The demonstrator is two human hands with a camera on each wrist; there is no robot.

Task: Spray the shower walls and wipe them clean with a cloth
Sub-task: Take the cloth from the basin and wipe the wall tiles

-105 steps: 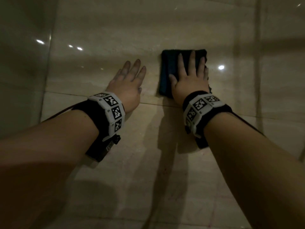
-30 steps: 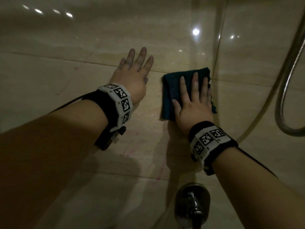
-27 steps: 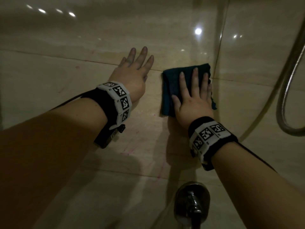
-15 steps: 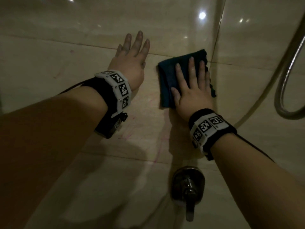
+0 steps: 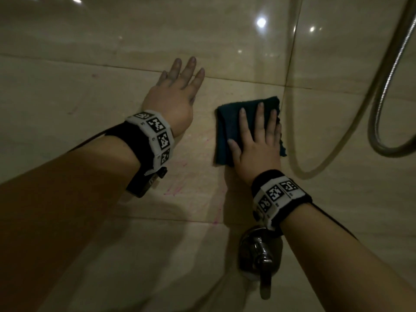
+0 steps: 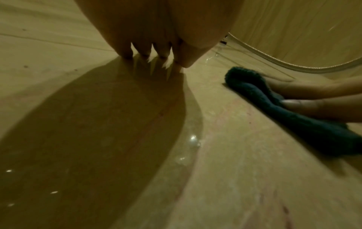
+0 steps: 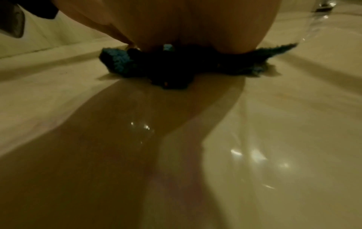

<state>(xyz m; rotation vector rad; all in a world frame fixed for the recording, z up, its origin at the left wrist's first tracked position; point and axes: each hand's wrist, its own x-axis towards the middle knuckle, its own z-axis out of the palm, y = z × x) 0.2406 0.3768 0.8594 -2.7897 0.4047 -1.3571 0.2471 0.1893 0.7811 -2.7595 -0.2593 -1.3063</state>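
Nearest you, low on the wall, the chrome tap handle is jutting out just under your right wrist, and faint pink streaks are still showing on the beige tile between your forearms, so that patch is looking unwiped.

A little farther out, your right hand is lying flat on the folded dark teal cloth, its fingers stretched straight and pressing the cloth against the wall rather than gripping it. The cloth is sitting just left of the vertical grout line, above the tap handle. In the right wrist view its frayed edge is sticking out from under your palm onto the wet, glossy tile.

To its left and slightly higher, your left hand is bracing on the bare tile, released and holding nothing, fingertips reaching the horizontal grout line.

Farthest right, the metal shower hose is looping down the wall, apart from the cloth.

Judging by the droplets and sheen, you are past the spraying here and are in the middle of wiping. No spray bottle is showing. The pink marks below, and the tile beyond the hose, are probably what is left.
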